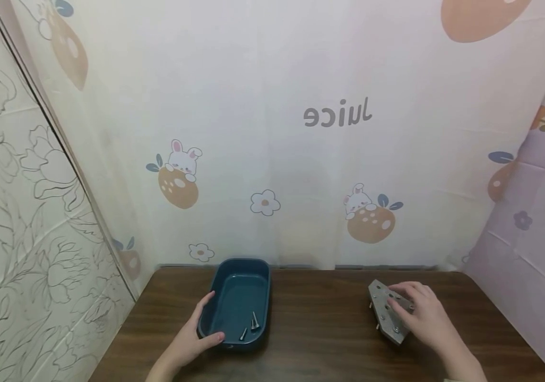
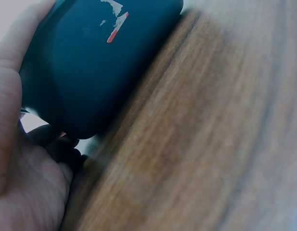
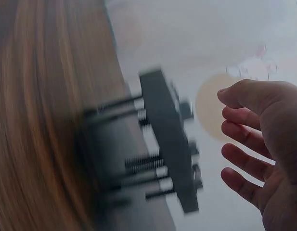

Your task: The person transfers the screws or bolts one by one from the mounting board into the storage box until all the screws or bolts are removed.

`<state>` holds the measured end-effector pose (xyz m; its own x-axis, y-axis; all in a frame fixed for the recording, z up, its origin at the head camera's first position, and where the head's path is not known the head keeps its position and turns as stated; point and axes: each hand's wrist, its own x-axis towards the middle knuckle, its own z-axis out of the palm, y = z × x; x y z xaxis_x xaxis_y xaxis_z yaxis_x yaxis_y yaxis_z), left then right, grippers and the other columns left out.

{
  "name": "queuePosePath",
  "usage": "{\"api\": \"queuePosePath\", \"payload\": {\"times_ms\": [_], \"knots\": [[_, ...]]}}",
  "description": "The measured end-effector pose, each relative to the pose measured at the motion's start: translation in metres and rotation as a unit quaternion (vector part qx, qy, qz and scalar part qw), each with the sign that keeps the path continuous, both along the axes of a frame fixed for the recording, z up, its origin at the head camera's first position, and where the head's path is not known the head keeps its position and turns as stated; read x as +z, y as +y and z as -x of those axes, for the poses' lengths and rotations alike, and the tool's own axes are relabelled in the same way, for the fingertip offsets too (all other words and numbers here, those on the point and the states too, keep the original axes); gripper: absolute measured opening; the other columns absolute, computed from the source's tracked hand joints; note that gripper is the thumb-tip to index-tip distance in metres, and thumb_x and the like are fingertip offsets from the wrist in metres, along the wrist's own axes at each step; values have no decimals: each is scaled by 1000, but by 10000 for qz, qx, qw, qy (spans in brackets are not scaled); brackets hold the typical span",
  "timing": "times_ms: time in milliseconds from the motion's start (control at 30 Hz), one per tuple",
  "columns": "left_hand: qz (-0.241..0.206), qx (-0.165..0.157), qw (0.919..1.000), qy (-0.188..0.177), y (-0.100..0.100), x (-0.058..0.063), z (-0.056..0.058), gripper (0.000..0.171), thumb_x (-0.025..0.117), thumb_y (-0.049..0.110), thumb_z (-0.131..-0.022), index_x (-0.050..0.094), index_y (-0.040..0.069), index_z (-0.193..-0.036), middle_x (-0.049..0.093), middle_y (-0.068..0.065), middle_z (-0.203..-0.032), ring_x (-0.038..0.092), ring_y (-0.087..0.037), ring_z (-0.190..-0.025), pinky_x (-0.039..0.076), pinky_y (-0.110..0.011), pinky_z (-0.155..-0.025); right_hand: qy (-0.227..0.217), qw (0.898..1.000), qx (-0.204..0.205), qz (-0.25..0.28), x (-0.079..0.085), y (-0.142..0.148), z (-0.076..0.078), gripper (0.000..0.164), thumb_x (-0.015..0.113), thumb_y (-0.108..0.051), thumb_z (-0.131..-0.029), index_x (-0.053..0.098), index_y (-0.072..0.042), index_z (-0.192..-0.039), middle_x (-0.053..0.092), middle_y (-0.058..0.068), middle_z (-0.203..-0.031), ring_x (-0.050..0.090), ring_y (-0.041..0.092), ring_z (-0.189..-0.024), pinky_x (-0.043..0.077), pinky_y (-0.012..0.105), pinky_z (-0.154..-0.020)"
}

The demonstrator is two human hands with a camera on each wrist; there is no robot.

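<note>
My left hand grips the near left corner of a dark blue rectangular tray, its thumb at the near rim and a finger along the left rim. A few metal screws lie inside the tray at its near right end. At the right of the table, my right hand hovers over a grey angular metal plate. In the right wrist view, the plate stands above the table on several bolts; the loosely bent fingers are apart from it and hold nothing.
The brown wooden table lies between tray and plate. Its back edge meets a printed curtain. More patterned cloth hangs at the left and a purplish sheet at the right.
</note>
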<state>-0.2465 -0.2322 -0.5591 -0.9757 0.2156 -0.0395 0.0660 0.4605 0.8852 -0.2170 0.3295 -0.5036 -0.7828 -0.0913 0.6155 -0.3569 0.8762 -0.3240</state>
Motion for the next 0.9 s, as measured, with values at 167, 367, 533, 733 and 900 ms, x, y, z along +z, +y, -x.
{"api": "queuePosePath", "payload": {"times_ms": [167, 367, 533, 733, 900], "knots": [[-31, -25, 10000, 73, -1, 0, 0, 87, 75, 40, -89, 20, 47, -156, 19, -13, -166, 27, -48, -144, 28, -77, -103, -302, 9989, -283, 226, -3, 20, -2, 29, 82, -17, -84, 71, -8, -110, 66, 14, -111, 56, 36, -106, 42, 58, -84], [-37, -49, 9999, 101, -1, 0, 1, 86, 75, 40, -90, 20, 49, -155, 19, -12, -166, 27, -48, -144, 28, -76, -103, -413, 9975, -547, 198, -11, 34, -5, 28, 82, -19, -84, 72, -9, -109, 66, 15, -111, 58, 35, -101, 49, 52, -76], [-82, -66, 9999, 91, -1, -2, 0, 86, 75, 38, -90, 20, 50, -155, 18, -11, -167, 21, -50, -146, 23, -80, -103, -584, 9960, -667, 125, -17, 41, -6, 28, 82, -21, -85, 73, -10, -109, 67, 15, -109, 59, 35, -99, 54, 45, -71], [-102, -43, 9999, 88, -1, 0, -1, 86, 76, 39, -89, 20, 50, -155, 19, -11, -166, 25, -48, -145, 26, -78, -103, -468, 9972, -574, 125, -18, 44, -4, 26, 84, -16, -81, 75, -12, -106, 69, 12, -105, 60, 34, -97, 54, 35, -67], [-114, 9, 9999, 15, 1, 0, -1, 86, 75, 38, -90, 21, 50, -155, 21, -14, -165, 34, -45, -139, 35, -73, -101, -568, 9968, -543, 129, -19, 45, -6, 23, 85, -15, -80, 77, -15, -101, 68, 8, -103, 60, 30, -95, 52, 32, -67]]}}
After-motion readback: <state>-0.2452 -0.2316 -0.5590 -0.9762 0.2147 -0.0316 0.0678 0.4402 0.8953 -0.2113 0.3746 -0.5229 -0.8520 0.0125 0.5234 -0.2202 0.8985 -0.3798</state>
